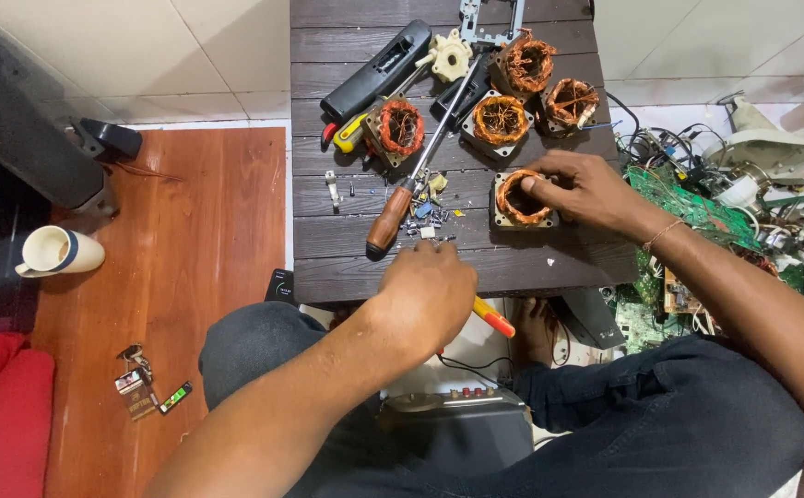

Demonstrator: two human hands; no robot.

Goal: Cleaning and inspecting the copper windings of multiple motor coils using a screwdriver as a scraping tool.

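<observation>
Right hand (575, 189) fingertips pinching copper-wound stator (522, 198); left hand (427, 297) clenched around orange-handled tool (494, 318).

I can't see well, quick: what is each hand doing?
Left hand: closed on an orange-handled tool.
Right hand: fingers pressing the copper motor coil on the dark table.

A white mug (54, 252) and keys (136, 380) lie on the wooden floor (190, 231).

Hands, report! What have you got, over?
Left hand gripping orange-handled tool. Right hand fingers on copper coil. Brown-handled screwdriver lies alongside.
</observation>
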